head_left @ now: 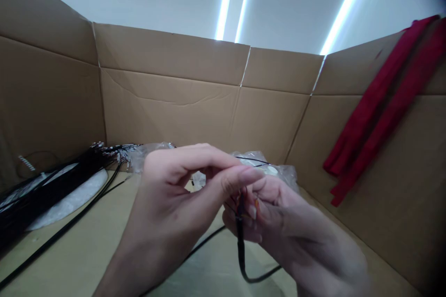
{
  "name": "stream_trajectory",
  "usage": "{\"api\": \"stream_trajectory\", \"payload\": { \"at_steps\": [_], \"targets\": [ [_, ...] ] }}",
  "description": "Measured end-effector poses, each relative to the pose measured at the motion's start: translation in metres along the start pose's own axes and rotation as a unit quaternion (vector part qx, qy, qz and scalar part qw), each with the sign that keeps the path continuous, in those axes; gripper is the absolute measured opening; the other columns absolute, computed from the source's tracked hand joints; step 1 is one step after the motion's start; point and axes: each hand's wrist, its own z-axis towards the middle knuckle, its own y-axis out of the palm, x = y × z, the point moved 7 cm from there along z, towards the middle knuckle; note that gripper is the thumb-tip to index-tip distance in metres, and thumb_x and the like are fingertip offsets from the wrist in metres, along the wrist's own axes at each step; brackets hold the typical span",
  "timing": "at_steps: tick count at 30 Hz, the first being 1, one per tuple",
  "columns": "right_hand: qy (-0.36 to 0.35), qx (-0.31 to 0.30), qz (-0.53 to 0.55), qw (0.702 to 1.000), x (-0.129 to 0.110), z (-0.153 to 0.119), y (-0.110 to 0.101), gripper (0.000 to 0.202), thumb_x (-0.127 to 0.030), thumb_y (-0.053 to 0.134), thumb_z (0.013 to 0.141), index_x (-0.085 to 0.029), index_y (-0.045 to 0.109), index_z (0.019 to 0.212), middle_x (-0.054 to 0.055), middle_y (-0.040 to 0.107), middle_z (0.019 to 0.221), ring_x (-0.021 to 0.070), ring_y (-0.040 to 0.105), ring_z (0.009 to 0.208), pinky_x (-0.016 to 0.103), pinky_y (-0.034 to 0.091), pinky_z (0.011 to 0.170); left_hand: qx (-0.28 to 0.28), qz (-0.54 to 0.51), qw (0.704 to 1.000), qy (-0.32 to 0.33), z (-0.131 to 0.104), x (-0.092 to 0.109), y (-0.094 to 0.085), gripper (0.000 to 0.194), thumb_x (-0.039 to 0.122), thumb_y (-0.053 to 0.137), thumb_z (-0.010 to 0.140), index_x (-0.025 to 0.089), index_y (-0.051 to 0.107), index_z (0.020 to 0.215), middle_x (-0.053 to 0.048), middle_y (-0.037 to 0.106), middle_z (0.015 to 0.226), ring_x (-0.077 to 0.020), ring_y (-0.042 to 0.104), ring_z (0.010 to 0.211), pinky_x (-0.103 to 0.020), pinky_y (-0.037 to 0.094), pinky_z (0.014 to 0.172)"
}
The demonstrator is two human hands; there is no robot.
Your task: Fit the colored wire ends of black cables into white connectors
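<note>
Both hands meet at the lower middle of the view over the table. A black cable curves up between them, and its end splits into thin coloured wires. My left hand is closed, thumb and forefinger pinched together at the wire ends; the pinched tip is covered by the thumb. My right hand is closed around the wires just above the cable's black sheath, with reddish and orange strands showing between its fingers. The cable's lower part runs behind both wrists.
A bundle of black cables lies at left on white wrap, with stripped ends near a clear plastic bag. Another plastic bag sits behind my hands. Cardboard walls surround the table. Red cloth strips hang at right.
</note>
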Motion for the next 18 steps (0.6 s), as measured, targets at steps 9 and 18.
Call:
{"api": "stream_trajectory", "payload": {
  "at_steps": [9,18],
  "targets": [
    [0.076,-0.097,0.067,0.99,0.019,0.01,0.004,0.023,-0.028,0.076,0.07,-0.013,0.058,0.071,-0.002,0.046,0.062,0.0045,0.033,0.051,0.019,0.025,0.051,-0.09,-0.117,0.986,-0.073,0.001,-0.007,0.011,0.019,0.022,0.067,0.081,0.02,0.07,0.062,0.005,0.063,0.057,-0.0051,0.06,0.055,-0.011,0.05,0.053],
    [-0.021,0.015,-0.012,1.0,0.005,0.012,-0.003,0.02,-0.032,0.074,0.075,-0.014,0.063,0.071,-0.002,0.047,0.06,0.0068,0.036,0.055,0.019,0.03,0.052,-0.06,-0.103,0.986,-0.115,0.002,-0.015,0.005,0.02,0.026,0.065,0.082,0.019,0.067,0.063,0.004,0.064,0.058,-0.0072,0.06,0.054,-0.012,0.049,0.049]
  ]
}}
